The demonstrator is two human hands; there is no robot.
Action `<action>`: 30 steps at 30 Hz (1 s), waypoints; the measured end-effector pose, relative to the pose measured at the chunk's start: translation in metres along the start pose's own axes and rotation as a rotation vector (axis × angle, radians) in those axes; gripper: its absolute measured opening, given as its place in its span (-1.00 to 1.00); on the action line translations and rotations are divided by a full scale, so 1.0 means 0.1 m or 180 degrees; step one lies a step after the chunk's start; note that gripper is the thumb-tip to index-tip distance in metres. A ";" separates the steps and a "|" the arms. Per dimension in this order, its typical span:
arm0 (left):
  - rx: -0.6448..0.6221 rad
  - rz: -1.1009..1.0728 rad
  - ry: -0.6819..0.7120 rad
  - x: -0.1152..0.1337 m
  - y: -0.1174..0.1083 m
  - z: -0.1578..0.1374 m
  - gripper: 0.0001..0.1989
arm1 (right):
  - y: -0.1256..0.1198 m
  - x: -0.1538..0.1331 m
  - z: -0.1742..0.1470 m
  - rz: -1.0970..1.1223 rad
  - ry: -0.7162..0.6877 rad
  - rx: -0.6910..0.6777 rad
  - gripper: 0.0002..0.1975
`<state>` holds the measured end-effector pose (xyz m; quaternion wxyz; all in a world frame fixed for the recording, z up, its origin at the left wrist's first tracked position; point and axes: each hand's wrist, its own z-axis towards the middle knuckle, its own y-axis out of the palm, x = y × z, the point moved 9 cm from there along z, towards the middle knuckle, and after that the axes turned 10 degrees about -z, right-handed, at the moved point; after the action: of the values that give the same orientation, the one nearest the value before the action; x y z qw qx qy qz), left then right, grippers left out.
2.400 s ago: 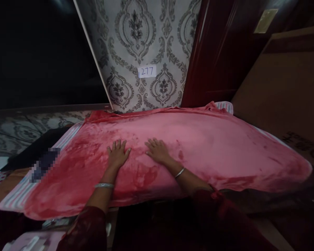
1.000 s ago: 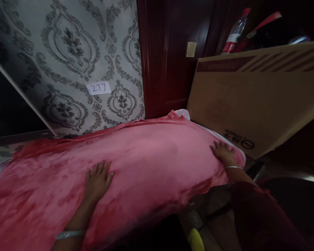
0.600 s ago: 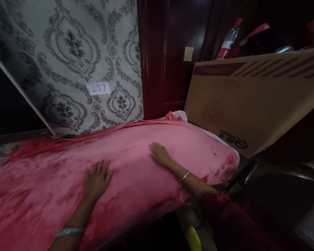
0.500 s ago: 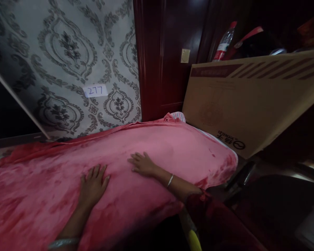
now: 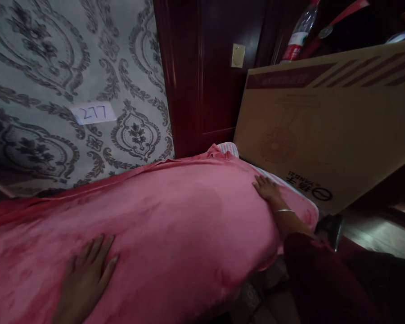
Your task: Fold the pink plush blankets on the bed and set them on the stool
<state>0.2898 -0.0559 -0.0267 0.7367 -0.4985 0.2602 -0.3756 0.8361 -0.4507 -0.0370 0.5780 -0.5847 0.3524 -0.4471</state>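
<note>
A pink plush cloth (image 5: pixel 175 216) covers a long padded surface along the wall, mostly smooth on top and bunched along its back edge. My left hand (image 5: pixel 86 274) lies flat on it at lower left, fingers spread. Near the cloth's right end, my right hand (image 5: pixel 269 189) rests on the surface with its fingers stretched toward the wall. Both hands hold nothing. A striped fabric edge (image 5: pixel 230 148) shows from under the cloth at its far right corner. What lies beneath the cloth is hidden.
A large cardboard box (image 5: pixel 300 130) stands right beside the cloth's right end. Behind its top edge is a plastic bottle (image 5: pixel 296 42) with a red label. Patterned wallpaper (image 5: pixel 135 135), a paper marked 277 (image 5: pixel 93 112) and a dark red wood panel (image 5: pixel 216 90) line the back.
My right hand has slid right across the cloth to its right end. My left hand is now lower and further left in view. The view has shifted right and closer.
</note>
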 end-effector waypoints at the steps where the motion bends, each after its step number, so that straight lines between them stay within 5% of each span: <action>1: -0.0015 0.0005 -0.0010 0.00 0.00 0.00 -0.28 | 0.09 0.22 -0.02 -0.0054 0.0072 -0.0010 -0.41; 4: -0.0165 0.0029 -0.0110 0.03 0.00 0.01 -0.31 | 0.23 0.60 -0.12 -0.0120 0.0267 0.0027 -0.42; 7: -0.0385 0.0077 -0.0269 0.09 -0.03 0.01 -0.37 | 0.08 0.52 -0.27 -0.0027 0.0673 0.0343 -0.44; 9: -0.0517 0.0078 -0.0339 0.14 -0.06 0.00 -0.40 | -0.10 0.04 -0.38 0.0130 0.0388 0.0572 -0.44; 13: -0.0663 -0.0007 -0.0417 0.19 -0.10 -0.03 -0.41 | -0.38 -1.66 -0.83 0.0468 -0.1345 0.0426 -0.43; 16: -0.0733 -0.0129 -0.0479 0.20 -0.13 -0.07 -0.40 | -0.57 -2.66 -1.21 0.0624 -0.1922 0.0384 -0.43; 18: -0.0752 -0.0245 -0.0547 0.21 -0.16 -0.07 -0.39 | -0.63 -3.05 -1.39 0.0729 -0.2004 0.0354 -0.42; 23: -0.0889 -0.0861 0.0048 0.75 -0.18 0.16 -0.40 | -0.58 -3.28 -1.59 0.0614 -0.1853 0.0338 -0.46; 27: -0.1106 -0.1226 0.0653 1.42 0.03 0.48 -0.39 | -0.54 -3.25 -1.62 0.0523 -0.1838 0.0512 -0.47; 30: -0.1154 -0.1267 0.0723 1.63 0.22 0.71 -0.37 | -0.50 -3.25 -1.60 0.0438 -0.1862 0.0557 -0.47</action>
<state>0.4451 -0.1451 -0.0220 0.5136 -0.6180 0.3009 -0.5135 0.5673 -0.2025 -0.0359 0.7319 -0.6113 0.1700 -0.2483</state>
